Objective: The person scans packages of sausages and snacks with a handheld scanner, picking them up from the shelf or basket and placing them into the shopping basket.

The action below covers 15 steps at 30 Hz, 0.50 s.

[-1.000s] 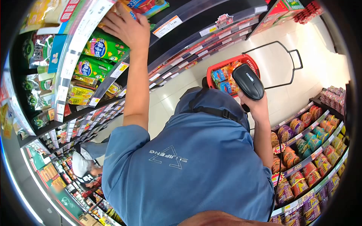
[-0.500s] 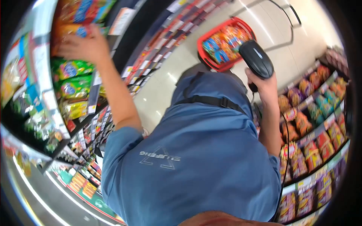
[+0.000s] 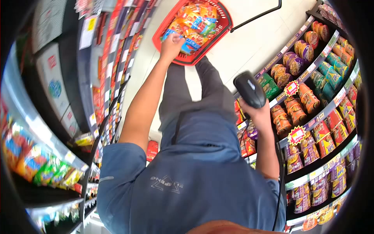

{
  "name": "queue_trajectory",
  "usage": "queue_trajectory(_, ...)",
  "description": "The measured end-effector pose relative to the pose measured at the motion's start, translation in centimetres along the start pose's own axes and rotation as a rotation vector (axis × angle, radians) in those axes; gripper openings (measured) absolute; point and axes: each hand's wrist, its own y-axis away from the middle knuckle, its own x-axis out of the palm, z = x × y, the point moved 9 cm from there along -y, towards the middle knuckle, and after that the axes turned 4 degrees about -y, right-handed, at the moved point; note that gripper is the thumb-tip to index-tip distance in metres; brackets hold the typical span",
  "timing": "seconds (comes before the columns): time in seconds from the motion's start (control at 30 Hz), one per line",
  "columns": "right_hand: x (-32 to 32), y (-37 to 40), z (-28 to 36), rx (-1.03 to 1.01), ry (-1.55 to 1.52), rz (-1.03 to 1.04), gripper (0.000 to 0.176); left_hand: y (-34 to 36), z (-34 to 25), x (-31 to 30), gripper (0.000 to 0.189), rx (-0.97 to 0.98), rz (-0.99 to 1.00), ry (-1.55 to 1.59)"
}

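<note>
My left hand is at the near left side of the red basket, its fingers curled closed on the edge of a blue-and-orange snack packet. More orange and blue packets are heaped inside the basket, which is on the floor just beyond my feet. My right hand is wrapped round a black handheld scanner, held up off to the right, with its cable hanging beside the forearm.
Curved shelves of cup-shaped packages fill the right side. Shelving with price labels runs along the left, and bagged snacks lie on a lower left shelf. The basket's black handle extends to the right over pale floor tiles.
My left hand has moved from the bagged snacks on the left shelf to the basket. The scanner in my right hand appears lower and further left, and the view has shifted.
</note>
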Motion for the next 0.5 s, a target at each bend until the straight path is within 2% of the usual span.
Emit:
queue_trajectory(0.03,-0.4,-0.5,-1.5,0.03,-0.006,-0.033,0.026,-1.7,2.3,3.3,0.045,-0.171,0.117,0.083)
queue_trajectory(0.1,-1.4,-1.4,-4.7,0.153,0.016,-0.075,0.03,-3.9,6.4,8.9,0.052,-0.54,0.267,0.488)
queue_trajectory(0.13,-1.8,-1.9,-5.8,0.122,-0.002,-0.136,0.025,-6.2,7.2,10.9,0.052,-0.541,0.279,0.493)
queue_trajectory(0.2,-2.4,-2.8,-8.7,0.116,-0.001,-0.21,0.019,-9.4,10.5,14.1,0.059,-0.622,0.137,0.576)
queue_trajectory(0.23,-2.6,-3.1,-10.8,0.207,-0.038,-0.195,0.033,-11.3,11.9,16.2,0.059,-0.633,0.145,0.573)
queue_trajectory(0.3,-2.4,-3.6,-13.1,0.243,-0.04,-0.195,0.029,-14.0,15.1,18.6,0.073,-0.769,-0.196,0.796)
queue_trajectory(0.33,-2.2,-3.8,-13.2,0.236,-0.015,-0.186,0.026,-11.6,11.6,16.9,0.087,-0.893,-0.352,0.682)
queue_trajectory(0.37,-1.5,-4.3,-12.4,0.198,-0.052,-0.187,0.024,-10.6,8.5,16.2,0.087,-0.896,-0.349,0.677)
queue_trajectory(0.4,-1.4,-4.4,-12.6,0.192,-0.017,-0.188,0.024,-8.9,6.4,15.5,0.09,-1.013,-0.375,0.623)
queue_trajectory(0.43,-1.5,-4.2,-13.0,0.186,0.019,-0.19,0.023,-7.4,5.4,15.3,0.093,-1.13,-0.4,0.568)
queue_trajectory(0.47,-1.4,-4.2,-13.2,0.129,0.057,-0.184,0.022,-8.1,7.2,15.9,0.084,-1.169,-0.483,0.42)
queue_trajectory(0.5,-1.8,-4.0,-13.4,0.122,0.055,-0.188,0.022,-9.0,8.6,16.9,0.084,-1.161,-0.481,0.423)
